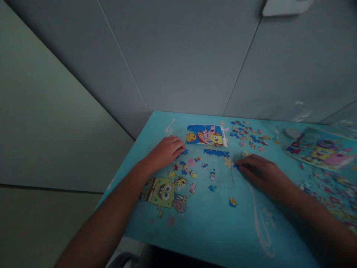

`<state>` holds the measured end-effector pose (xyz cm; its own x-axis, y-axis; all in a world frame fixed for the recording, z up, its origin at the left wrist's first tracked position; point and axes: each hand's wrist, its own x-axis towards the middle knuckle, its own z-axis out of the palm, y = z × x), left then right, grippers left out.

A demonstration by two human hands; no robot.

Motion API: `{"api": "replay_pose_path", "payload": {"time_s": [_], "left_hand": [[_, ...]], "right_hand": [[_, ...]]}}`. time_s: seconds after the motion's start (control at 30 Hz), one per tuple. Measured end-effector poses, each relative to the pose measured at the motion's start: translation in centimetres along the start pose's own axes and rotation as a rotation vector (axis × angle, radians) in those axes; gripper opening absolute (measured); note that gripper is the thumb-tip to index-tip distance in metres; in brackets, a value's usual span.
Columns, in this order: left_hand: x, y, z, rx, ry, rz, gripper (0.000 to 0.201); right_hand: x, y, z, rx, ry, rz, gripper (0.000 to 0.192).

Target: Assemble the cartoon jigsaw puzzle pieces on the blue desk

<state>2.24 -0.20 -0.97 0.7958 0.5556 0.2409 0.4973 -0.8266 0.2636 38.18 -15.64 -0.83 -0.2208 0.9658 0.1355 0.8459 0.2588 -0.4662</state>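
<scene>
My left hand [169, 150] rests at the left of the table, its curled fingers at blue jigsaw pieces [184, 152] partly hidden under them. Between thumb and fingers of my right hand [255, 167] is a small blue jigsaw piece [236, 166], held just over the tabletop. A joined strip of blue puzzle pieces [216, 153] lies between the hands, below a picture card [206, 135] with cartoon figures. Several loose pieces lie scattered nearer me, among them a blue piece [212, 188] and a yellow and blue piece [232, 202].
The turquoise table [206, 230] has a printed cartoon sponge [160, 191]. A pile of loose pieces [247, 134] sits at the back. On the right are a larger picture sheet [320, 149] and many more pieces [331, 193], seemingly under clear plastic. A grey wall [181, 56] borders the table's back.
</scene>
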Motion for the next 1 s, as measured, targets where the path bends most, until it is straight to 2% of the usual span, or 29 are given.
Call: {"api": "replay_pose_path", "payload": {"time_s": [0.47, 0.8, 1.0], "left_hand": [[0.0, 0.4, 0.3, -0.014, -0.079, 0.109, 0.022], [-0.2, 1.7, 0.2, -0.143, -0.086, 0.196, 0.018], [-0.3, 2.4, 0.1, -0.165, -0.131, 0.251, 0.017]], "right_hand": [[0.1, -0.3, 0.0, 0.001, -0.007, 0.01, 0.025], [0.1, -0.4, 0.0, -0.002, -0.003, 0.022, 0.024], [0.1, -0.4, 0.0, -0.001, 0.006, 0.014, 0.023]]}}
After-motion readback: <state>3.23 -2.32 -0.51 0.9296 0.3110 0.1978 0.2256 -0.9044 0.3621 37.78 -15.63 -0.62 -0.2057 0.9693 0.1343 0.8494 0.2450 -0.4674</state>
